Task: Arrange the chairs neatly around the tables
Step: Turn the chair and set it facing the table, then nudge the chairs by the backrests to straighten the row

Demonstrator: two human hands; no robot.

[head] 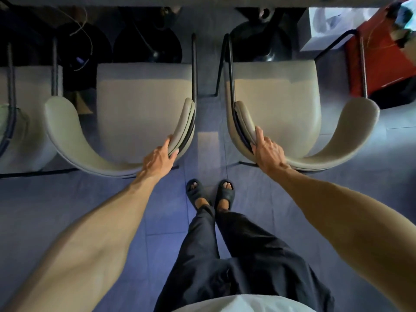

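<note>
Desk [202,0] lies straight beyond both seats; left grip [158,159] clasps the left chair [139,104] by its backrest, right grip [267,152] the right chair [276,104].

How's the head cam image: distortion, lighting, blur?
Head view: heavy wide-angle bowing, forearms balloon toward the bottom corners; dim bluish light, near black under the table; left hand and right hand on the centre chair and right chair look sharp; top right corner is smeared.

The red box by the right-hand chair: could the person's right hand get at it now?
Probably not: the right hand grips the right chair, whose seat and armrest stand between it and the red box.
</note>
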